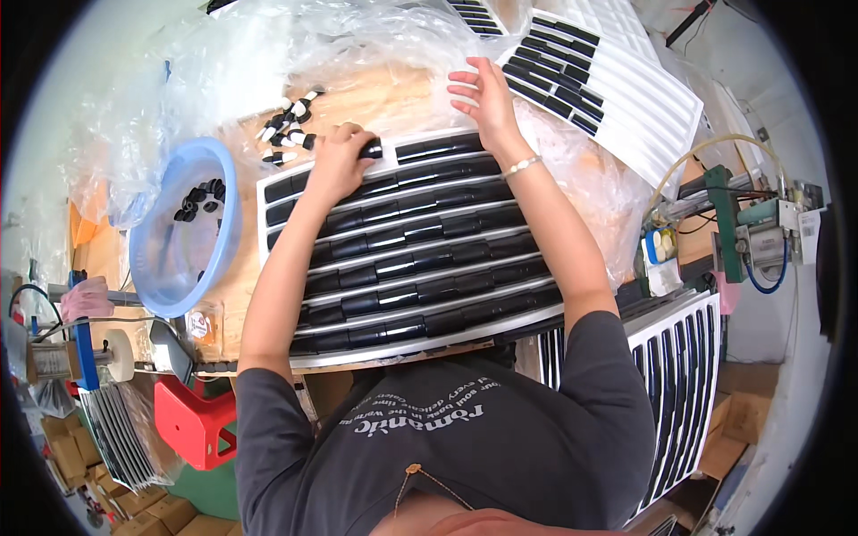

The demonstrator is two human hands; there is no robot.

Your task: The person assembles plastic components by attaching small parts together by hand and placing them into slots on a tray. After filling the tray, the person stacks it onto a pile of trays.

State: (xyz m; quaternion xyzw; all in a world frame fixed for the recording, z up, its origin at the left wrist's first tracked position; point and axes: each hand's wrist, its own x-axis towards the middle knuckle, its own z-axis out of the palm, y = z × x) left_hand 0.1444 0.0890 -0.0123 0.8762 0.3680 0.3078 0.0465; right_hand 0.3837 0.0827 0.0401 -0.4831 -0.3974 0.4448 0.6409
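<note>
In front of me a white ribbed tray (429,338) carries rows of glossy black tube-like pieces (420,234). My left hand (340,163) is over its far left part, fingers closed around a short black cylindrical piece (371,148) at the far row. White tray shows in that row just right of this piece. Beyond the tray's far edge, my right hand (485,100) is raised with its fingers apart and nothing in them. Near my left hand, several loose black-and-white pieces (290,121) lie on the wooden table (371,94).
A blue basin (231,223) with small black caps stands at left. Clear plastic sheeting (340,36) covers the far side. Another partly filled white tray (635,116) lies far right, near a bench device (760,228). A red stool (192,424) is below left; more trays (679,384) lean at right.
</note>
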